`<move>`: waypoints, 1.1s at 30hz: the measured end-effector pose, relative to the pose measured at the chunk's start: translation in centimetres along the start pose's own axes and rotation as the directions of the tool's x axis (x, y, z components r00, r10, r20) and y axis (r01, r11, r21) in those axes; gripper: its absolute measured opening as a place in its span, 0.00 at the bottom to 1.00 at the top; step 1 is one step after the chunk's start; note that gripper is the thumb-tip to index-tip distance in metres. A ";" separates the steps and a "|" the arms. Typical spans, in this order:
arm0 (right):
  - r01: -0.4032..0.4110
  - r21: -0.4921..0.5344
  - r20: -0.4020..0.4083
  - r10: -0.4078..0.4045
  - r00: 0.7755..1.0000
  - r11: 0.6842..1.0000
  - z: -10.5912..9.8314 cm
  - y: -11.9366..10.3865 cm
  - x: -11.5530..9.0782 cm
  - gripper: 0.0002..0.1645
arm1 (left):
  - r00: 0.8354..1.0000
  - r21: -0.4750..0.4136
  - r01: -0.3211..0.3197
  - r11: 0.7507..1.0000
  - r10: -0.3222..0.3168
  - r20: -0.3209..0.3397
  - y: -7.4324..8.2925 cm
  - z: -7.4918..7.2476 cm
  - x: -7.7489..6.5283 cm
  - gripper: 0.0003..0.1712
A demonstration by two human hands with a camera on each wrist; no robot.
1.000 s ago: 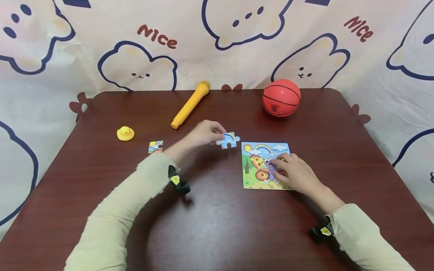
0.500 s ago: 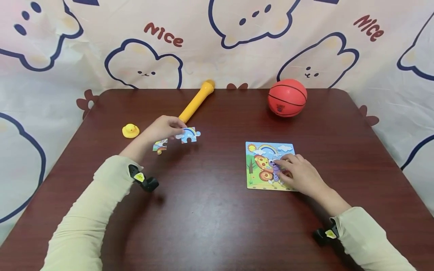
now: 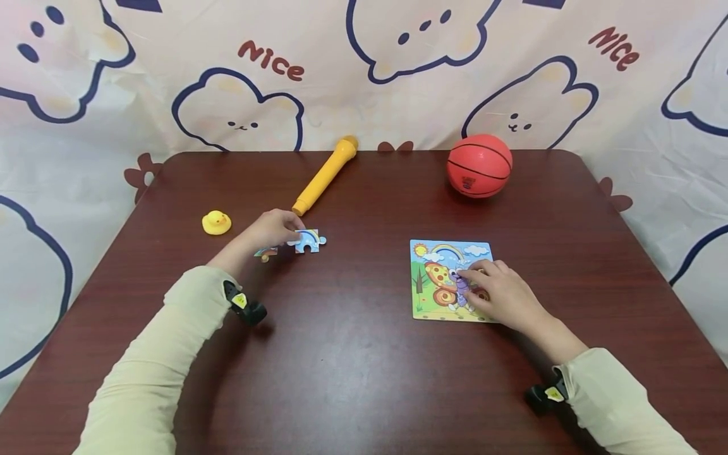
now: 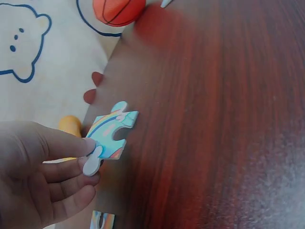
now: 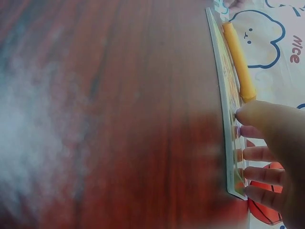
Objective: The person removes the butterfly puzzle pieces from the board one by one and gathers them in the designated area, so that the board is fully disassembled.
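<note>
Brown table (image 3: 352, 379), cartoon backdrop (image 3: 327, 38); left hand (image 3: 275, 228) pinches jigsaw piece (image 3: 309, 237); right hand (image 3: 503, 292) (relaxed) touches picture board (image 3: 445, 278).

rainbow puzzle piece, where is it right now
In the head view, the rainbow puzzle piece is left of centre, pinched in the left hand, just right of the other piece and below the yellow microphone.

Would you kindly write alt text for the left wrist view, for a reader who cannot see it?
A left hand pinches a rainbow-printed jigsaw piece, with a reddish-brown wood-grain tabletop behind it. Part of a second jigsaw piece shows at the bottom edge, and a red toy basketball is partly visible at the top.
</note>
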State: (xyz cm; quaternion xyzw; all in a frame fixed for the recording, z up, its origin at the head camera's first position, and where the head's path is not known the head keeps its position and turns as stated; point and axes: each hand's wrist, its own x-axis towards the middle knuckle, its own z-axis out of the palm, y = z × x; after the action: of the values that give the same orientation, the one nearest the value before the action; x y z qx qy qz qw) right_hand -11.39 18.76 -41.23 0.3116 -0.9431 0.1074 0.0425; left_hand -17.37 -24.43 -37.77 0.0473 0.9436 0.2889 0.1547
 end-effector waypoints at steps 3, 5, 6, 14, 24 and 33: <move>-0.001 0.000 0.000 0.001 1.000 1.000 -0.1 0.0 0.0 0.24 | 1.000 0.032 -0.018 0.999 0.019 -0.018 0.0 0.4 0.3 0.13; 0.001 0.002 -0.001 -0.001 1.000 1.000 0.0 0.0 0.0 0.24 | 0.999 0.053 -0.024 0.998 0.025 -0.026 0.0 0.6 0.3 0.13; 0.002 0.002 -0.002 -0.002 1.000 1.000 0.0 0.0 0.0 0.24 | 0.999 0.057 -0.023 0.998 0.024 -0.028 0.0 0.7 0.2 0.14; 0.014 -0.005 -0.023 -0.014 1.000 1.000 -0.1 0.1 0.0 0.23 | 0.999 0.067 -0.021 0.998 0.023 -0.030 0.2 1.1 0.1 0.14; -0.001 -0.001 -0.013 0.001 1.000 1.000 0.1 0.0 -0.1 0.23 | 0.999 0.063 -0.021 0.998 0.023 -0.036 0.3 1.5 0.0 0.15; 0.012 0.013 0.024 -0.012 1.000 1.000 -0.1 0.1 -0.3 0.27 | 0.996 0.093 -0.027 0.995 0.035 -0.084 2.3 0.9 -0.3 0.17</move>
State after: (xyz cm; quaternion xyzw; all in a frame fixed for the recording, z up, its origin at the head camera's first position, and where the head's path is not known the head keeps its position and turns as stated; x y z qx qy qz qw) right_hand -11.27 19.04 -41.22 0.3187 -0.9410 0.1096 0.0300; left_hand -16.79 -22.08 -37.13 0.0565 0.9608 0.2495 0.1073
